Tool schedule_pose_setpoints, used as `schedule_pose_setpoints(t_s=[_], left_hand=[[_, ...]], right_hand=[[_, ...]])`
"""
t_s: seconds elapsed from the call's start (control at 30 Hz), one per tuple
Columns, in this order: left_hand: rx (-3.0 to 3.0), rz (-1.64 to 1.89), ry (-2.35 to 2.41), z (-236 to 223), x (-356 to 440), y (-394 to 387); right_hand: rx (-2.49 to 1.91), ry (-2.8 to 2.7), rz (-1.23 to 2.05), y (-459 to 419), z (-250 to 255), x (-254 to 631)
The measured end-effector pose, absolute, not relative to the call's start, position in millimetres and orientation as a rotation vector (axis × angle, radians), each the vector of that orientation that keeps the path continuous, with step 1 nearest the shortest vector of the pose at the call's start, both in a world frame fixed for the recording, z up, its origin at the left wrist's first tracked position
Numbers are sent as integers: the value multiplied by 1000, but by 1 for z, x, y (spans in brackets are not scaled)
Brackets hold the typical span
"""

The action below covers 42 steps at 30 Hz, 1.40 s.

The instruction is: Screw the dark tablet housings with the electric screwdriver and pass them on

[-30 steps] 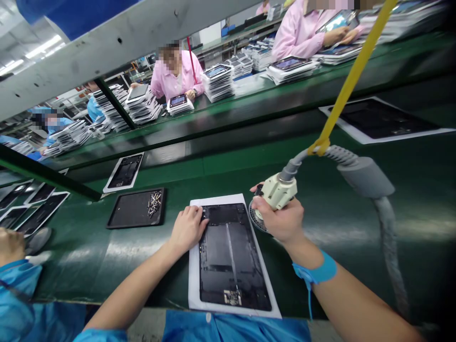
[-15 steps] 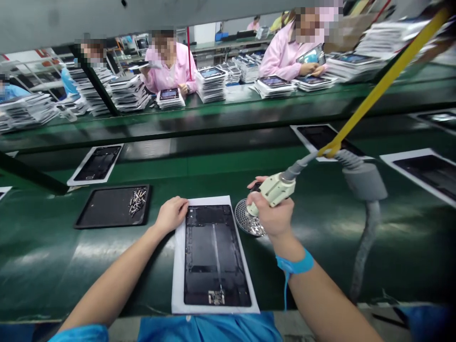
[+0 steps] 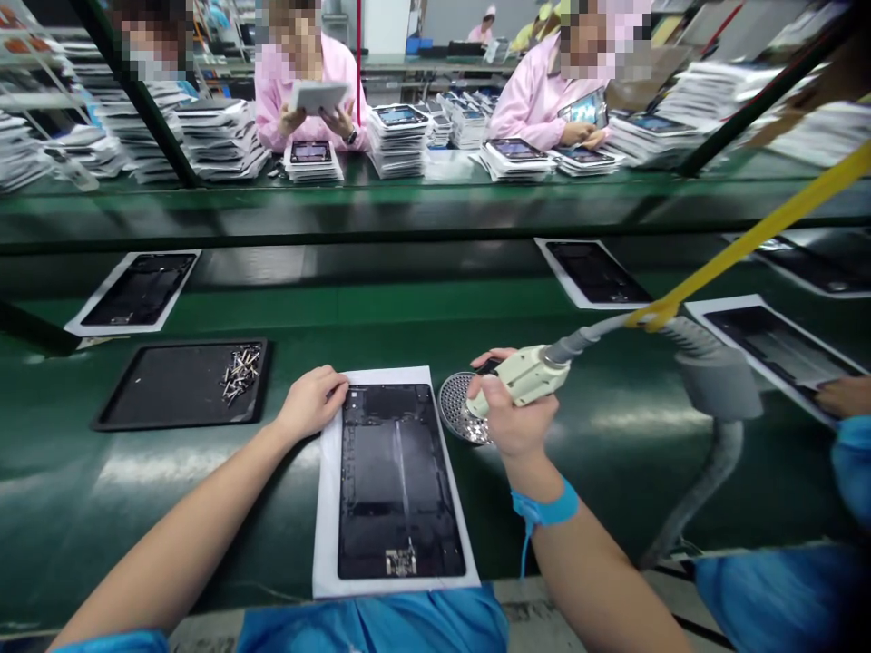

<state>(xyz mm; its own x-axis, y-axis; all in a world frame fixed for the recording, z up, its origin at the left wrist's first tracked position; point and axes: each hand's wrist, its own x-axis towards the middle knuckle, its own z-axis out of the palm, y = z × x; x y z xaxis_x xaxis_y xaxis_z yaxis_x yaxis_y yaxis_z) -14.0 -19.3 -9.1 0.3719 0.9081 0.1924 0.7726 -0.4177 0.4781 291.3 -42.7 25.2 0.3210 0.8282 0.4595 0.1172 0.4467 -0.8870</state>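
An opened black tablet point(image 3: 401, 481) lies face up on a white sheet point(image 3: 327, 544) in front of me, a small circuit board at its near end. My left hand point(image 3: 314, 401) is closed at its far left corner, fingers bent over the edge. In my right hand point(image 3: 521, 417) is a cream electric screwdriver point(image 3: 534, 375), gripped with the fingers wrapped round it. Its lower end points down over a round perforated metal dish point(image 3: 453, 408) holding small shiny pieces. My hand and the tool hide the screwdriver's tip.
Left of the tablet sits a black tray point(image 3: 173, 390) with a pile of screws point(image 3: 239, 372). A yellow strap point(image 3: 748, 240) and grey hose point(image 3: 721, 472) hang at right. A co-worker's hand point(image 3: 844, 396) touches another tablet. More tablets lie along the green line; people in pink work beyond.
My view has tilted and shifted, so the bench appears further left. The screwdriver stays over the dish. A co-worker's hand and sleeve have come into view at right.
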Motion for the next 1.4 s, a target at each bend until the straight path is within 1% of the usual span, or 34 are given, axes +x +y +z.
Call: schedule_pose_setpoints(t_s=[0.27,0.9,1.13,1.27,1.4], left_hand=[[2359,691,1434,-9,-13,-19],[2344,677,1446,-11,-15,-17],[2188,782,1566,-21,-6,-13],[2077,843,1629,-22,-3,-10],[2000,870,1616,-18,-4,-11]], right_hand=[[-1027,-1165,586,-40,18,292],[-1027,-1148,579,-39,19,290],[-994,-1096,564,-45,38,283],[-848,-1102,689,-44,56,249],[-703,-1188,890,-32,54,194]])
